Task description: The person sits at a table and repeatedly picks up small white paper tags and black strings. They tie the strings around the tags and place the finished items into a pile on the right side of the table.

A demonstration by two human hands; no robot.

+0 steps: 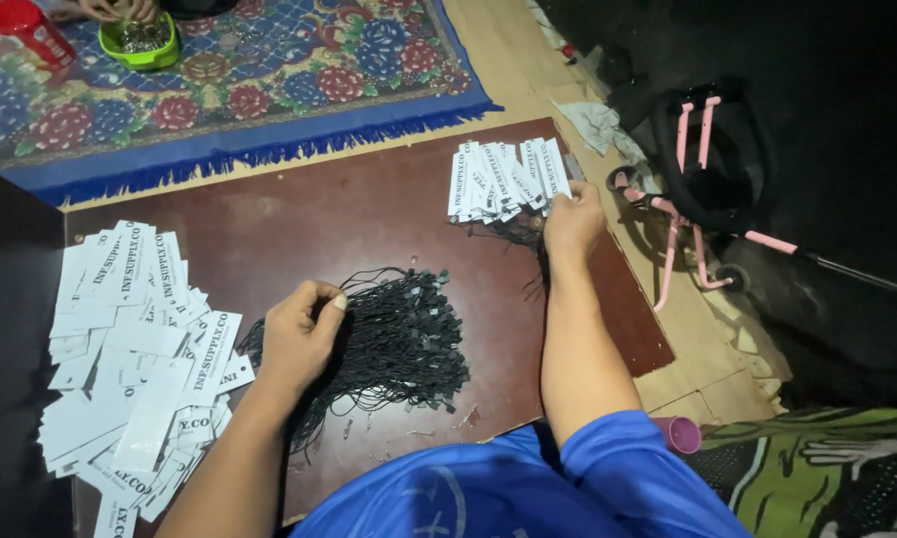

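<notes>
A pile of black strings (394,339) with small square tabs lies near the middle of a dark red board (359,209), toward its near edge. The left hand (299,334) rests on the pile's left side, fingers curled and pinched together over a few strands. The right hand (571,221) reaches to the board's far right corner, fingers closed on the lower edge of a fanned row of white tags (503,179), whose black strings trail down beneath it.

A loose heap of white tags (135,359) covers the board's left end and spills to its left and near edges. Between this heap, the strings and the fanned row, a broad stretch of bare board stays open along the far edge.

Beyond the board, a flowered rug (269,70) with a blue fringe runs across the floor; on it stand a green bowl (142,42) and a red cup (32,30), with another person's hands (110,10) at the bowl. To the right, a pink-framed cart (698,189) stands close off the board's right edge, and a pink cup (680,434) sits by the blue sleeve (618,478).
</notes>
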